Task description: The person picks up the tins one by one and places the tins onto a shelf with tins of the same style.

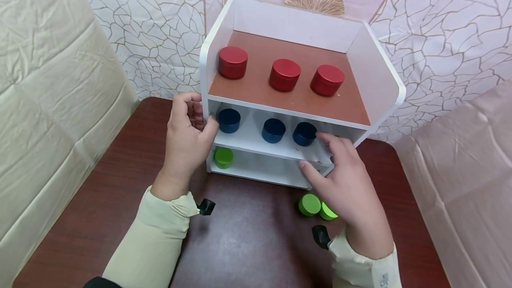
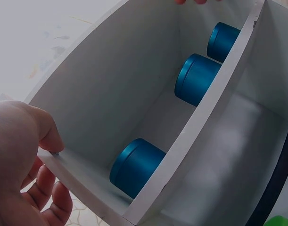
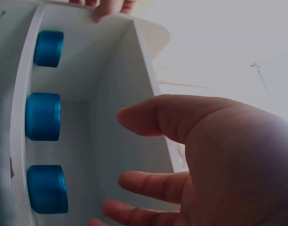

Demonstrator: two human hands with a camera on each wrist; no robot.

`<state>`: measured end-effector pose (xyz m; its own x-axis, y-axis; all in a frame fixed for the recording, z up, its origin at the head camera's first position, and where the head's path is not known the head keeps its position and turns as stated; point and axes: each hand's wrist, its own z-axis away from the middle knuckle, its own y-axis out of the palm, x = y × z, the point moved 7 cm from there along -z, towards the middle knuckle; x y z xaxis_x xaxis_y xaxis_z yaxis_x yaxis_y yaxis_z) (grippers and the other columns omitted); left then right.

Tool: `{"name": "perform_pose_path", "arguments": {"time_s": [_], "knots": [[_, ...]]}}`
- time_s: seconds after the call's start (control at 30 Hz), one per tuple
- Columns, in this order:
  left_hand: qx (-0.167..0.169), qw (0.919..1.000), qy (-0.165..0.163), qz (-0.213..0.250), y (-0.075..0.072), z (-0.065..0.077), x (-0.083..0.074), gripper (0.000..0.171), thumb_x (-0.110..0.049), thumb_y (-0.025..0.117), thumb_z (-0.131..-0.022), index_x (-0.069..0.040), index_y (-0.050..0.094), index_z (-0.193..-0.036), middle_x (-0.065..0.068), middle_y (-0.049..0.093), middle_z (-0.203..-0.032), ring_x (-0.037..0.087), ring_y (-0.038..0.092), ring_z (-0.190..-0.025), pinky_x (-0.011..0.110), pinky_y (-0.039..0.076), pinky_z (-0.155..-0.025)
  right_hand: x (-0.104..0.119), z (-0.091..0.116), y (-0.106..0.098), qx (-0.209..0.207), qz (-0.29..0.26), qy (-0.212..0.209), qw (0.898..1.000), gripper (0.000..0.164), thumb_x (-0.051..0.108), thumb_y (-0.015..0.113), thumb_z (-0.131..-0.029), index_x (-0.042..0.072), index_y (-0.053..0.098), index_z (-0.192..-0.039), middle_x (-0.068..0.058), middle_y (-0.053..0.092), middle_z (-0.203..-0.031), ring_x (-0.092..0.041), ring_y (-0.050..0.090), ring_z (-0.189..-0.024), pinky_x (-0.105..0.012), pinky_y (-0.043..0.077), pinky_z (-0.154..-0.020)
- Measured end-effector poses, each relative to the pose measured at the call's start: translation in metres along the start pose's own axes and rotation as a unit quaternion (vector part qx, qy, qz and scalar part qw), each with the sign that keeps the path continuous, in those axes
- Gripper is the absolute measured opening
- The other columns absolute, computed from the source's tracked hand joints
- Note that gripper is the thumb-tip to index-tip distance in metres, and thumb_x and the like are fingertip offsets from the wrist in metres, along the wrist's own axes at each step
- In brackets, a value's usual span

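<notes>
While pinching the left side of the white shelf (image 1: 376,70) between thumb and fingers of the left hand (image 1: 186,143), holds the right hand (image 1: 352,186) wide, thumb and fingertips parted, by the rightmost of three blue tins (image 1: 305,134) on the middle level — cannot tell whether touching. Shows three red tins (image 1: 285,75) on the brown top, one green tin (image 1: 223,158) at bottom left, and two more green tins (image 1: 310,205) on the dark surface (image 1: 236,230) — just before the shelf's right end.

Satin metal-look tins (image 1: 274,131), smooth shelf (image 1: 374,72), glossy wood-look table (image 1: 244,234)
</notes>
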<state>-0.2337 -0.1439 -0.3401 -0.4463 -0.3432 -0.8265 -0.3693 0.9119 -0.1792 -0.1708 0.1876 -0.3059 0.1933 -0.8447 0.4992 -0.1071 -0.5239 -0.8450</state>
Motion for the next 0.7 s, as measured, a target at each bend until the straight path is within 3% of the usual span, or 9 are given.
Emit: {"name": "perform_pose_path", "arguments": {"time_s": [0.13,0.33,0.5,0.7], "knots": [[0.0,1.0,0.002,0.0,0.0,0.0,0.0,0.042,-0.007,0.069,-0.101,-0.009,0.052,-0.139,0.013,0.056,-0.111,0.018,0.056,-0.094,0.025,0.049,-0.077,-0.001,0.012,-0.003,-0.025,-0.008,-0.012,1.0,0.071,0.034,0.087,-0.098,0.012,0.058,-0.159,-0.014,0.062,-0.149,-0.032,0.064,-0.123,-0.039,0.063,-0.087],[0.001,1.0,0.002,-0.002,0.001,0.0,-0.001,0.041,-0.007,0.069,-0.102,-0.009,0.051,-0.139,0.013,0.055,-0.112,0.018,0.055,-0.095,0.026,0.049,-0.077,-0.006,0.025,-0.005,-0.037,-0.016,-0.016,0.999,0.067,0.033,0.09,-0.096,0.019,0.063,-0.156,-0.009,0.066,-0.143,-0.028,0.066,-0.122,-0.029,0.057,-0.094],[0.002,1.0,0.0,-0.003,0.001,0.0,-0.001,0.041,-0.008,0.069,-0.102,-0.009,0.051,-0.139,0.013,0.055,-0.112,0.018,0.055,-0.096,0.027,0.049,-0.078,-0.017,0.032,-0.008,-0.027,-0.057,0.004,0.998,0.067,0.034,0.092,-0.095,0.02,0.064,-0.154,-0.007,0.066,-0.143,-0.028,0.069,-0.125,-0.002,0.045,-0.097],[0.002,1.0,0.001,0.0,0.001,0.0,-0.001,0.041,-0.008,0.069,-0.102,-0.009,0.051,-0.139,0.013,0.055,-0.112,0.018,0.056,-0.095,0.026,0.049,-0.077,-0.03,0.039,-0.004,-0.014,-0.078,0.026,0.996,0.068,0.035,0.095,-0.093,0.019,0.066,-0.151,-0.001,0.067,-0.142,-0.023,0.071,-0.125,0.001,0.045,-0.096]]}}
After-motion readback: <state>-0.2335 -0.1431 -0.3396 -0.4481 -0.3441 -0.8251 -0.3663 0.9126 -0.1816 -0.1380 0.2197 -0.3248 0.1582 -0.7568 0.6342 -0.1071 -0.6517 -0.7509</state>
